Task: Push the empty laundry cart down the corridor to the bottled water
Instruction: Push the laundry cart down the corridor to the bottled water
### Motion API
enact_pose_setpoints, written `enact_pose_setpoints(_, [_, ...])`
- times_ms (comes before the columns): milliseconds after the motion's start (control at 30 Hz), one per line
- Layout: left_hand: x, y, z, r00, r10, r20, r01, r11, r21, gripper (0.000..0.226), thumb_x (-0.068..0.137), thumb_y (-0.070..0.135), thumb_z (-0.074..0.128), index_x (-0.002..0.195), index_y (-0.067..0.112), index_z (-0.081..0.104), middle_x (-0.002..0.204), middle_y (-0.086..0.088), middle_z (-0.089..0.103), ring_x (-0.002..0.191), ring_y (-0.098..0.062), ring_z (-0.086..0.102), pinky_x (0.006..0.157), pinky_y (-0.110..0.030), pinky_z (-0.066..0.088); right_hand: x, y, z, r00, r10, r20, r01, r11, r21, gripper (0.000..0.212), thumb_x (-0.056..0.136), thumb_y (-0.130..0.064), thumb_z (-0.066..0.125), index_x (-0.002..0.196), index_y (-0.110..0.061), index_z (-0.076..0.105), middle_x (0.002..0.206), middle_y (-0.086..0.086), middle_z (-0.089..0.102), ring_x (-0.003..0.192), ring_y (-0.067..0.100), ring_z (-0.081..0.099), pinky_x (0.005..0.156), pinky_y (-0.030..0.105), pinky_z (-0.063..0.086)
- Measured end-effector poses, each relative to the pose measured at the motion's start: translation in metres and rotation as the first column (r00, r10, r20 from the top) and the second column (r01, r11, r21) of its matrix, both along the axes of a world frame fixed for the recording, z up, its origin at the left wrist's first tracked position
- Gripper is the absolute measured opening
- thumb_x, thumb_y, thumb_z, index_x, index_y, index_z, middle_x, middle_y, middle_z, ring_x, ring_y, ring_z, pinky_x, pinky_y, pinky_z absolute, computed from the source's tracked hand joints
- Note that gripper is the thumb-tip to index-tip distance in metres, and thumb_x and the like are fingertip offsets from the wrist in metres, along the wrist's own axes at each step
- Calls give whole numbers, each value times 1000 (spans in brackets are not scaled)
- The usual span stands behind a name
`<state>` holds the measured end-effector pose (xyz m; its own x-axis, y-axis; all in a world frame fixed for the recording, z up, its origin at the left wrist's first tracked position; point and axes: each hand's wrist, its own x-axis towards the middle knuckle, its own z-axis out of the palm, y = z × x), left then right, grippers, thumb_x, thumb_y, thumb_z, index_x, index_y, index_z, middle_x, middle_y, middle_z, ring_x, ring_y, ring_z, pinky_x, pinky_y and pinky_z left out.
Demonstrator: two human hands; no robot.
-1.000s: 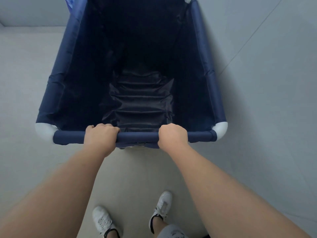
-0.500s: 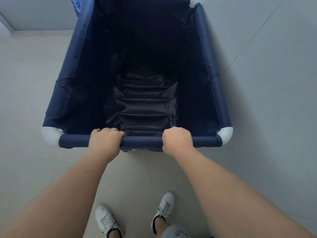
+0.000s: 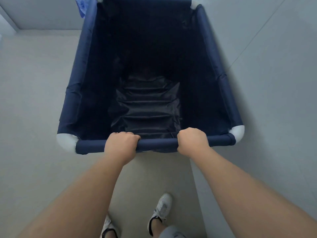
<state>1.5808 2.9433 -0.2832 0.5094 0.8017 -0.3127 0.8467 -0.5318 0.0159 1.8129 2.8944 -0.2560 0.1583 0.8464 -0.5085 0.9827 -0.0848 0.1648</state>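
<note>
The fingers [image 3: 123, 134] of the left hand [image 3: 121, 145] are curled tight over the top of the near rail [image 3: 157, 144], a padded bar sleeved in navy fabric, and the right hand [image 3: 192, 141] is closed in the same fist-like grip on that rail just to the right, with a short stretch of bare bar between the two hands. Both bare forearms reach forward and converge on the rail from the lower corners of the view. The rail ends in white corner fittings [image 3: 66, 140] at left and right, and it forms the near edge of the laundry cart [image 3: 82, 83], a deep rectangular bin of dark navy fabric directly in front of the person. Its inside holds nothing; only the creased, shiny liner [image 3: 145, 110] shows at the bottom. The cart stands on a pale grey floor [image 3: 30, 100], its right side close to a light wall [image 3: 274, 83]. Past the cart's far left corner, a bit of blue plastic [image 3: 82, 6] peeks out; what it is cannot be told. Below the arms, two white sneakers [image 3: 161, 210] stand on the floor.
</note>
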Motion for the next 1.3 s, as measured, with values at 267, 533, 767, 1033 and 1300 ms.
enact_pose_setpoints(267, [5, 4, 3, 999, 27, -36, -30, 997, -73, 32, 84, 28, 57, 114, 40, 63, 107, 12, 63, 95, -16, 59, 90, -36, 42, 0, -4, -6, 998, -42, -51, 43, 999, 25, 16, 81, -16, 58, 96, -20, 63, 75, -1, 58, 67, 21, 58, 58, 32, 41])
enact_pose_setpoints(533, [11, 12, 12, 996, 79, -44, -85, 986, -146, 35, 83, 22, 58, 113, 39, 61, 91, 10, 62, 78, -17, 60, 62, -33, 44, 1, 9, -7, 1000, -20, -12, 21, 1000, 19, 14, 81, -17, 58, 94, -20, 62, 73, -1, 58, 63, 20, 56, 52, 30, 40])
enact_pose_setpoints(767, [1, 12, 15, 1000, 27, -9, -28, 984, -176, 26, 82, 21, 58, 102, 38, 62, 79, 10, 60, 71, -16, 57, 59, -32, 41, -7, 7, -4, 1000, 1, 29, -1, 1000, 1, 7, 77, -21, 59, 84, -21, 60, 68, -3, 56, 56, 16, 49, 47, 29, 36])
enact_pose_setpoints(1033, [-31, -1, 11, 999, -20, 36, 25, 989, -145, 24, 81, 21, 57, 101, 35, 64, 83, 11, 60, 75, -14, 58, 66, -32, 48, -34, -9, 10, 998, 57, 29, -55, 996, -69, 6, 78, -21, 58, 84, -23, 60, 70, -4, 54, 60, 18, 50, 51, 30, 37])
enact_pose_setpoints(1300, [-3, -17, 31, 996, -26, 90, 36, 993, -109, 18, 82, 27, 61, 99, 33, 64, 79, 9, 56, 71, -18, 54, 63, -34, 41, -5, -18, 31, 997, 57, 56, -55, 998, -38, 14, 77, -25, 59, 90, -24, 65, 70, -5, 53, 64, 19, 52, 53, 31, 40])
